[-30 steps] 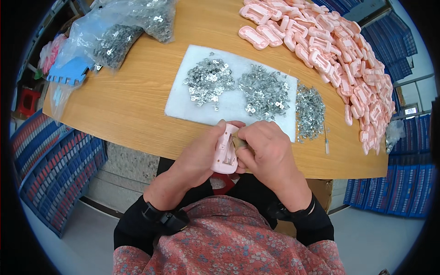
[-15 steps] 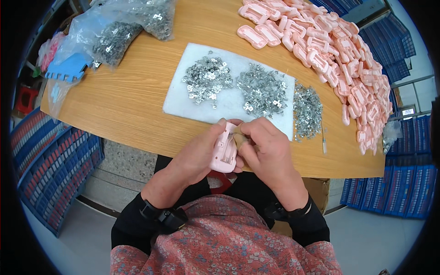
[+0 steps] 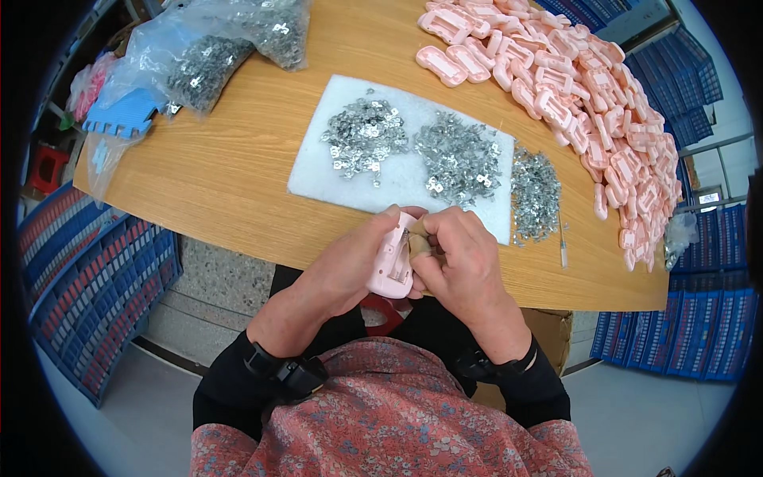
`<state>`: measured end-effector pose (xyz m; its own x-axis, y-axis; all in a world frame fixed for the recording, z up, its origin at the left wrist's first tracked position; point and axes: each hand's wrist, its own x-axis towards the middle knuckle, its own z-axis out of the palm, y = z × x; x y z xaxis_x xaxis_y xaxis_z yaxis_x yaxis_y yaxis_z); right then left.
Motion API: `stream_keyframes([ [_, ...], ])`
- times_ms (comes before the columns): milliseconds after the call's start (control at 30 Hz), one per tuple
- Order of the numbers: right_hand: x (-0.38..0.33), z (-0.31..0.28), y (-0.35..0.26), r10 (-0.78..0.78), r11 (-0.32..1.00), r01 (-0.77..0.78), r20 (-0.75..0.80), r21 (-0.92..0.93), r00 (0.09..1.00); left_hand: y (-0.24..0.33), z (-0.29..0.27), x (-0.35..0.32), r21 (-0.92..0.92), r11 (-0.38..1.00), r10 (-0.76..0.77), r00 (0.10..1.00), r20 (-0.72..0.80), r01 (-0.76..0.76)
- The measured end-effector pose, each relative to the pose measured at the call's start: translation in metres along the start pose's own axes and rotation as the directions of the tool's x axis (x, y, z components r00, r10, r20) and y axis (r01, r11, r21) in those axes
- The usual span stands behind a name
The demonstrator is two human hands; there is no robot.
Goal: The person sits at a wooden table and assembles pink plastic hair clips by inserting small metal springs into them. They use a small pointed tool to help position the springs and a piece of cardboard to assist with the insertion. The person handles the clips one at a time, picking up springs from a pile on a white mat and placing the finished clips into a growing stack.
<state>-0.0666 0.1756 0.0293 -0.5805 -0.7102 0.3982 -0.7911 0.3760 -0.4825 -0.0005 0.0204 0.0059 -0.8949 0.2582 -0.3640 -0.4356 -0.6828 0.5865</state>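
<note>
A pale pink plastic housing with a recessed compartment is held over the table's near edge. My left hand is closed around it, thumb along its upper left side. Tan covers wrap the thumb and forefinger of my right hand. Those fingertips are pinched together and pressed into the housing's compartment; whatever they grip is hidden. Beyond my hands a white foam sheet carries two piles of small metal contact pieces, a left pile and a right pile.
More small metal parts lie right of the sheet, beside a thin tool. Pink housings are heaped along the table's right side. Clear bags of metal parts and a blue foam piece sit far left. Blue racks flank the table.
My right fingers have shifted slightly over the compartment, covering more of it. The housing stays in my left hand, tilted a little differently. The whole view has moved slightly.
</note>
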Motion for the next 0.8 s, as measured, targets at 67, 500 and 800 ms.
stream_keyframes([
  [67, 0.003, -0.003, -0.002, -0.028, 0.998, 0.029, 0.03, -0.05, 0.999, 0.0, 0.001, -0.001, 0.015, 1.0, 0.01, 1.0, -0.014, -0.009],
  [500, -0.002, 0.004, 0.002, 0.034, 0.994, -0.031, -0.025, 0.105, 0.999, 0.001, -0.006, -0.001, -0.025, 1.0, -0.003, 0.998, 0.063, 0.004],
  [800, -0.006, -0.001, -0.001, 0.071, 0.995, -0.071, 0.006, 0.065, 0.997, -0.003, -0.01, 0.002, -0.004, 1.0, -0.011, 1.0, 0.014, 0.011],
])
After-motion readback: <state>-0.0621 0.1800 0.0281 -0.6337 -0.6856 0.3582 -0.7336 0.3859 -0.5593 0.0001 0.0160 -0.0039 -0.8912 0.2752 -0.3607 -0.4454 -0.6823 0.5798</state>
